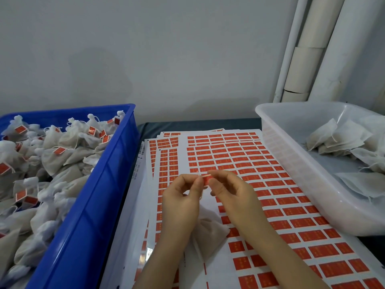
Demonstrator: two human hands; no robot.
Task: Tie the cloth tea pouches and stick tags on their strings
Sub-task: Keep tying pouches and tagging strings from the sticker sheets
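Note:
A small red tag (206,180) is pinched between my left hand (183,197) and my right hand (231,192), just above the sticker sheets (270,184). Both hands meet at the tag with fingertips curled round it. Below them a white cloth tea pouch (208,230) lies on the sheets, partly hidden by my left forearm. Its string is too thin to follow.
A blue crate (100,184) on the left is piled with tied, tagged pouches. A clear plastic tub (295,163) on the right holds flat untied pouches (341,138). Several sheets of red stickers cover the table between them. A wall and white pipes (308,49) stand behind.

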